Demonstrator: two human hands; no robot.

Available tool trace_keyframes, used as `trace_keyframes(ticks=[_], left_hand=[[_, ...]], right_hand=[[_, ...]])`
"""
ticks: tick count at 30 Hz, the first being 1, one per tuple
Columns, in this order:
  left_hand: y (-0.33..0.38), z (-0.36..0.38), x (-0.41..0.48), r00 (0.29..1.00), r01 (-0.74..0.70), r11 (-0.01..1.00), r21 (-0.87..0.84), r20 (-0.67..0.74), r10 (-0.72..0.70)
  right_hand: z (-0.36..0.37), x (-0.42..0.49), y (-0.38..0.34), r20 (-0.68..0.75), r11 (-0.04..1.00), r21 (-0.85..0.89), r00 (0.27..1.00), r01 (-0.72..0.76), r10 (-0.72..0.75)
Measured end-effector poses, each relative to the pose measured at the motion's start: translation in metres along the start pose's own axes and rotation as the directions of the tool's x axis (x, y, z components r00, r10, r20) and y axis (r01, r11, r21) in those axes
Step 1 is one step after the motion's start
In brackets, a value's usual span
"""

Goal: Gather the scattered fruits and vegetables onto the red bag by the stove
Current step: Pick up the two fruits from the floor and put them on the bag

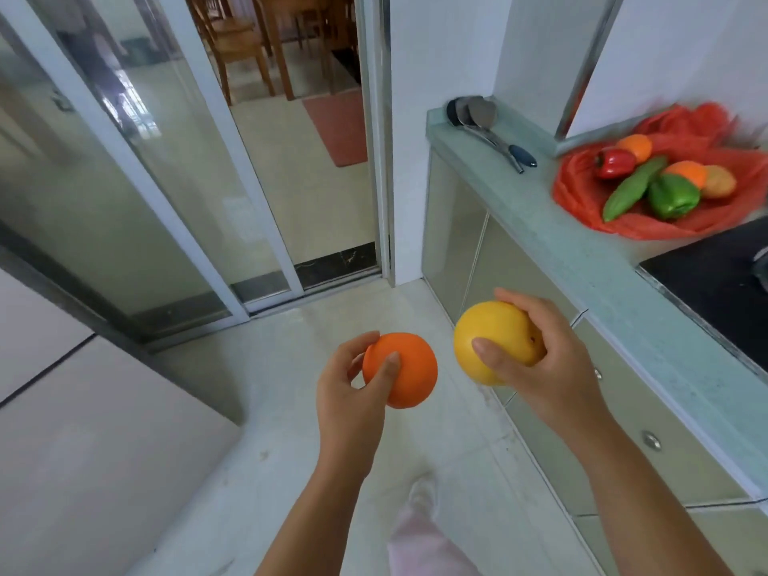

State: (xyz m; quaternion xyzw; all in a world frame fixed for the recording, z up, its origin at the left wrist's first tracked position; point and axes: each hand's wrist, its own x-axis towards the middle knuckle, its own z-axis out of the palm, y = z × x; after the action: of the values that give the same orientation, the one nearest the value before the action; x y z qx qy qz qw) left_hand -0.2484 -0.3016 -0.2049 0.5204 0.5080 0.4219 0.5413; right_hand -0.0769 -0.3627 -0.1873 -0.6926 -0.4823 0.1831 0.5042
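Observation:
My left hand [349, 392] grips an orange [409, 374] over the floor, low in the middle of the view. My right hand [544, 359] holds a larger yellow fruit [486, 338] just to the right, near the cabinet front. The red bag [582, 193] lies on the counter at the upper right, well beyond both hands. On it rest a red pepper [615, 163], a green cucumber [633, 187], a green pepper [673, 197], two oranges [636, 146] and a brownish potato [719, 181].
The pale green counter [561, 251] runs along the right, with a black stove top [715, 280] just past the bag. Metal ladles [486, 122] lie at the counter's far end. Glass sliding doors [174, 180] stand to the left. My leg [419, 538] is below.

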Motion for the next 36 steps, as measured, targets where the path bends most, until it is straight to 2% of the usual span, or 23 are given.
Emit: trace_keyframes(ticks=[6,12,16,26,36], left_hand=[[0.036,0.058,0.089,0.994,-0.057,0.995,0.082,0.098,0.049],[0.048,0.115,0.147,0.98,-0.092,0.994,0.067,0.185,0.078],[0.041,0.138,0.175,0.968,-0.062,0.996,0.064,0.248,0.045],[0.04,0.194,0.289,0.896,-0.005,1.0,0.017,0.444,-0.004],[0.069,0.231,0.441,0.782,-0.052,0.998,0.026,0.623,0.025]], right_hand=[[-0.018,0.089,0.015,-0.098,0.998,0.039,0.994,-0.041,0.044],[-0.038,0.147,0.038,-0.188,0.991,0.062,0.974,-0.119,0.128],[-0.045,0.162,0.054,-0.241,0.972,0.068,0.942,-0.224,0.234],[-0.035,0.229,0.085,-0.443,0.915,0.014,0.818,-0.403,0.367],[0.003,0.362,0.082,-0.555,0.897,-0.097,0.772,-0.431,0.311]])
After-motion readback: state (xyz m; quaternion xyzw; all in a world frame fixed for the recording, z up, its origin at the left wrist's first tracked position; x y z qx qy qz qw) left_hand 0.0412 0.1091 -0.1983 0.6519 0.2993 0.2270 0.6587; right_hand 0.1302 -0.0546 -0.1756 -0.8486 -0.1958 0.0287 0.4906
